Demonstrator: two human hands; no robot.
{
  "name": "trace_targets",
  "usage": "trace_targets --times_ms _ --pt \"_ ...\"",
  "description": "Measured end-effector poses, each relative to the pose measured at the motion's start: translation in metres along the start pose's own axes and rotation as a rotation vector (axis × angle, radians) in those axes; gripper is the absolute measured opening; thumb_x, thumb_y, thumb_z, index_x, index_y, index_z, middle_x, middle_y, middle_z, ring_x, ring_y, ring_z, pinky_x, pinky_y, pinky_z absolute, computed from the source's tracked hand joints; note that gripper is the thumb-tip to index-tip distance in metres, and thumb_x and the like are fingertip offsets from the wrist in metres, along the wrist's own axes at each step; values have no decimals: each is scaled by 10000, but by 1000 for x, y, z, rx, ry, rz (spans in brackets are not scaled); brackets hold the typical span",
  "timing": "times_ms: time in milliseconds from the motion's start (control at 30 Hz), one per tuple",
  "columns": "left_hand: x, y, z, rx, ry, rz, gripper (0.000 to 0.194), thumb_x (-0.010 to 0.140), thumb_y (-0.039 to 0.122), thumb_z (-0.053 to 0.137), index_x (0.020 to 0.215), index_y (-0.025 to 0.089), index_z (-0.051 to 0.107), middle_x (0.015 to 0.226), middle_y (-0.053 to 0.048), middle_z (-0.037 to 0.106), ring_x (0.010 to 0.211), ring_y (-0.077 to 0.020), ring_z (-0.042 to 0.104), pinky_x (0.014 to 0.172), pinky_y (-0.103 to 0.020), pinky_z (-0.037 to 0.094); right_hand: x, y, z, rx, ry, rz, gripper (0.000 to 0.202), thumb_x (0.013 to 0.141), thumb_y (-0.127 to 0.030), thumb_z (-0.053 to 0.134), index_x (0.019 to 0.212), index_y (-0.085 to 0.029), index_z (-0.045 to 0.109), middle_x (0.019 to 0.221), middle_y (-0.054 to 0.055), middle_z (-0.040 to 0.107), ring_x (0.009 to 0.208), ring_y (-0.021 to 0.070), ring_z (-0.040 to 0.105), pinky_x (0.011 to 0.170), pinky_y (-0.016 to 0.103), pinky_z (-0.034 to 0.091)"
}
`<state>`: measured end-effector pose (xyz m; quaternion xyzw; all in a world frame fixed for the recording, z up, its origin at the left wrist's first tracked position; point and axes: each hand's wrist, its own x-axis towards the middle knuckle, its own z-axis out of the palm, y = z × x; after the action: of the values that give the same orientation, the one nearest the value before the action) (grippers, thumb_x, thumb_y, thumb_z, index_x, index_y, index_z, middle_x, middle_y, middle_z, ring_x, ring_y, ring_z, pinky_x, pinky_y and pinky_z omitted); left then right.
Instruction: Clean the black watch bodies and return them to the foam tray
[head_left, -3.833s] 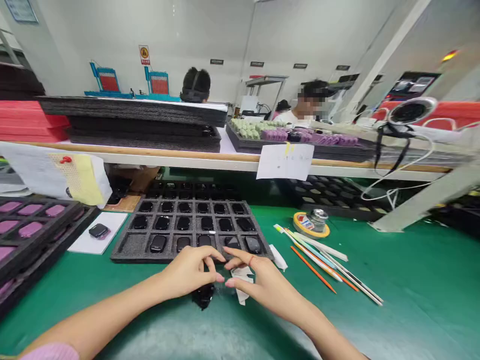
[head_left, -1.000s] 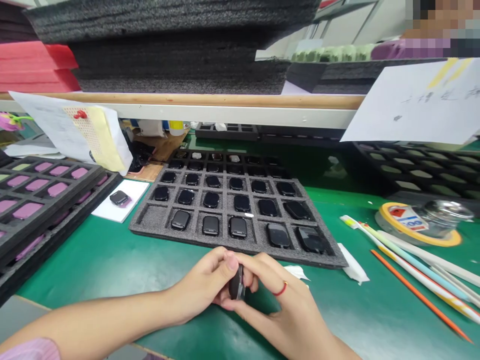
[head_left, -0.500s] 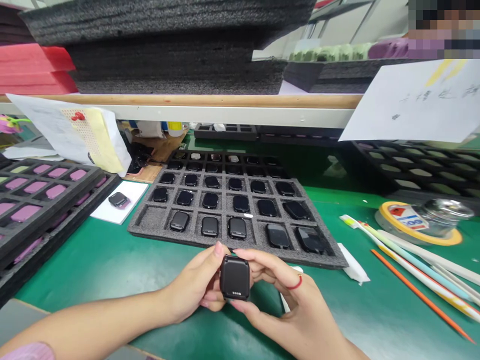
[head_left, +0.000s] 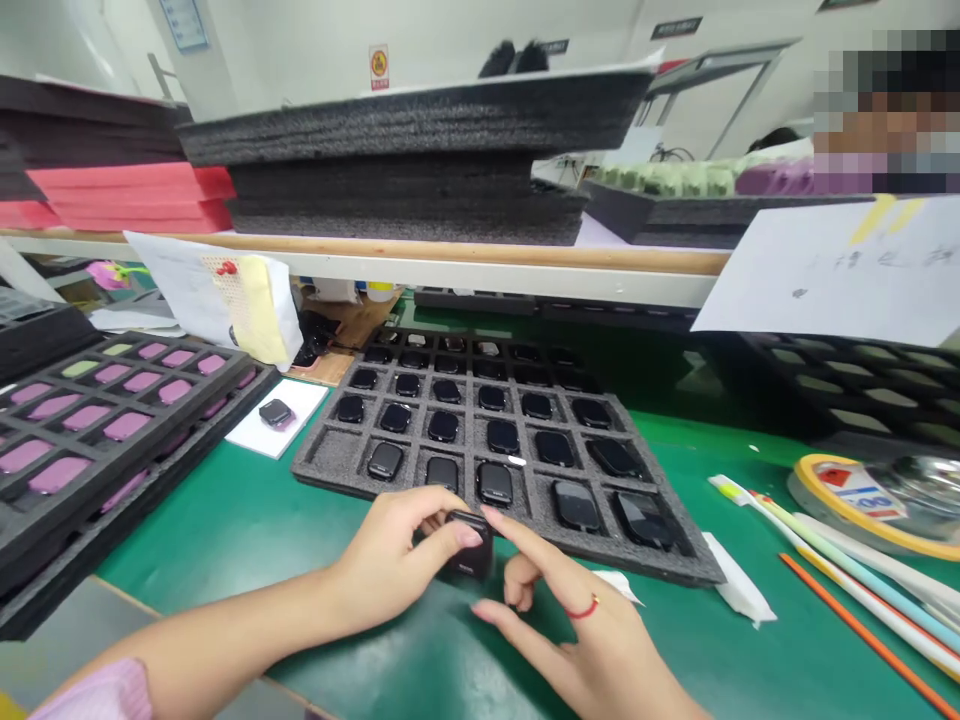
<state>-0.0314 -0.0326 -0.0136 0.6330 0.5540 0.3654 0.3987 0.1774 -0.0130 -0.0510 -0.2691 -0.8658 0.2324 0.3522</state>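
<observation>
The left hand (head_left: 386,555) pinches a black watch (head_left: 474,562) between its thumb and bent fingers, holding it roughly upright above the green table (head_left: 420,660). The right hand (head_left: 581,620), which wears a red ring (head_left: 582,609), is loosely open: its thumb and index finger are spread wide, its other fingers curl inward, and the index fingertip is at the watch's upper corner, though whether it touches cannot be told. Just beyond both hands lies a grey foam tray (head_left: 334,457) with more black watches in its compartments; the front compartment farthest to the left holds none. Beyond the left hand and to its left, another watch sits on a white pad (head_left: 251,437). To the right of the right hand lie a crumpled tissue (head_left: 739,585), an orange stick (head_left: 862,633) and a toothbrush (head_left: 729,488).
</observation>
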Motion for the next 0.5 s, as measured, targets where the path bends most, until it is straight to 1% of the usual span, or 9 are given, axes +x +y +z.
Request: trace_targets --times_ms 67,167,233,267,300,333,400,433,500 --pt "2 -4 -23 128 115 -14 275 954 409 520 933 184 677 813 -24 694 720 -176 626 671 -254 453 0 -1 -1 -54 -33 -22 609 988 -289 531 1534 -266 262 783 -21 630 627 130 633 636 224 576" --pt "6 -18 -64 308 314 -47 305 949 446 504 952 181 656 797 -24 662 720 -194 594 675 -282 425 1 -2 -4 -134 -29 -68 534 1024 -331 454 1521 -247 280 789 -8 641 614 132 636 622 238 576" --pt "7 -31 -88 411 371 -72 318 954 435 491 1070 180 641 729 -3 632 656 -197 577 632 -290 410 3 -1 -4 -167 -32 -88 490 1035 -335 422 1502 -240 311 771 -10 639 604 131 639 604 235 575" --pt "8 -37 -97 456 369 -80 313 947 424 501 1082 179 641 669 12 610 610 -199 570 606 -294 407 4 0 -4 -179 -36 -98 472 1038 -335 412 1491 -239 324 761 -12 637 598 131 639 595 232 574" --pt "8 -42 -103 497 352 -82 286 945 408 507 1036 183 660 659 8 623 611 -207 589 610 -302 424 5 1 -3 -189 -44 -104 457 1039 -333 408 1480 -239 337 753 -14 636 595 130 641 588 229 574" --pt "8 -47 -108 533 339 -74 262 947 385 506 987 191 678 705 -10 659 663 -220 626 646 -315 453 7 3 -2 -198 -49 -106 446 1039 -334 406 1471 -241 346 747 -16 637 591 130 643 587 227 576" --pt "7 -55 -113 601 330 -43 229 944 339 516 954 197 696 856 -54 710 826 -255 671 780 -364 500 9 5 -2 -212 -42 -108 427 1040 -341 406 1455 -250 363 734 -21 637 580 127 645 592 222 579" --pt "7 -57 -114 632 335 -27 221 941 318 520 965 195 701 929 -77 714 906 -276 671 850 -400 504 10 6 -3 -217 -29 -103 419 1041 -343 407 1449 -255 371 731 -22 638 583 125 649 600 220 580" --pt "4 -61 -113 684 356 4 237 941 284 512 1048 182 696 1087 -128 690 1077 -319 634 980 -483 470 9 5 -6 -218 24 -92 415 1038 -341 419 1445 -266 386 739 -18 645 598 123 659 613 211 579"
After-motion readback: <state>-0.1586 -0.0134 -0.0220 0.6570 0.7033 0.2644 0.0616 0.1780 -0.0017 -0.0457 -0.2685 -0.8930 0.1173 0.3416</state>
